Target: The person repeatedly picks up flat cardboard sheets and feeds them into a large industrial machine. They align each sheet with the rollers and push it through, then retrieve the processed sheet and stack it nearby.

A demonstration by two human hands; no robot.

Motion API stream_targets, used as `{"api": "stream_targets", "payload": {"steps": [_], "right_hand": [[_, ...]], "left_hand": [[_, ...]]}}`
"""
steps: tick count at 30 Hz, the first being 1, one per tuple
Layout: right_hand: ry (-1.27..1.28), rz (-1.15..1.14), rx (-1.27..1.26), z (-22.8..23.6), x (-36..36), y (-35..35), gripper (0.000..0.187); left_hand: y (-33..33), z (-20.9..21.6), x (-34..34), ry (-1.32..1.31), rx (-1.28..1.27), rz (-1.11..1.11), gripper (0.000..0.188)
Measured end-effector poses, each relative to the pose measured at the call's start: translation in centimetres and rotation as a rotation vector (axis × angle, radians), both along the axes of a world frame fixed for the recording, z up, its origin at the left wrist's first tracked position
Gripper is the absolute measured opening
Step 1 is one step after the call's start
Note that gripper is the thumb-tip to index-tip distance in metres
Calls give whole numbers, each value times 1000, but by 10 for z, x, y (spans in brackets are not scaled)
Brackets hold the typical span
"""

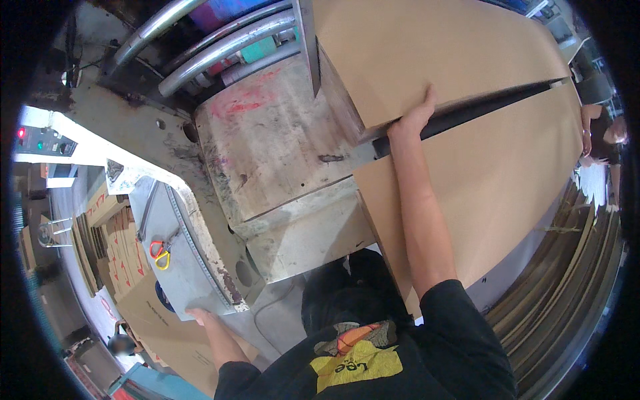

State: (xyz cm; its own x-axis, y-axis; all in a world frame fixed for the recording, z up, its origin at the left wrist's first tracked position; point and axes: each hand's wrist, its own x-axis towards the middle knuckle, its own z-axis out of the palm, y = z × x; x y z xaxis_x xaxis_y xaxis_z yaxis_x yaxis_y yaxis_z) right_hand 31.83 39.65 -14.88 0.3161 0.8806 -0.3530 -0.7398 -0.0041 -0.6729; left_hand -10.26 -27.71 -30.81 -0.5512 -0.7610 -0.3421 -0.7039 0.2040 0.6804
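My right hand is at the near edge of the far brown cardboard sheet, one digit laid over its top and the other fingers hidden below the edge. Under my right forearm lies a second cardboard sheet, with a dark gap between the two. Low on the left, my left hand rests its fingers at the near end of a grey metal plate, apparently holding nothing. Scissors with red and yellow handles lie on that plate beside a steel ruler.
A machine with metal rollers and a stained metal bed stands ahead. A control panel is at far left. Cardboard stacks stand left, others right. One person is at right, another at lower left.
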Motion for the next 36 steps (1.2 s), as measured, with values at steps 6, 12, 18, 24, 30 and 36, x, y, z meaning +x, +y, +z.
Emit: {"api": "stream_targets", "payload": {"steps": [6,12,18,24,30,36], "right_hand": [[30,20,-13,-7,0,1,72],[-12,-5,-9,-12,1,3,72],[119,64,-56,-23,1,0,83],[-18,-64,-293,-31,-1,8,119],[-123,-116,-388,-18,-5,4,122],[-76,-127,-353,-27,-7,4,111]], "left_hand": [[2,-1,4,10,19,-2,102],[-3,1,4,2,-1,-33,98],[34,-7,0,-38,-75,-179,88],[103,29,16,308,-525,-518,78],[167,111,70,724,-510,-971,70],[345,150,193,491,307,-1498,54]]}}
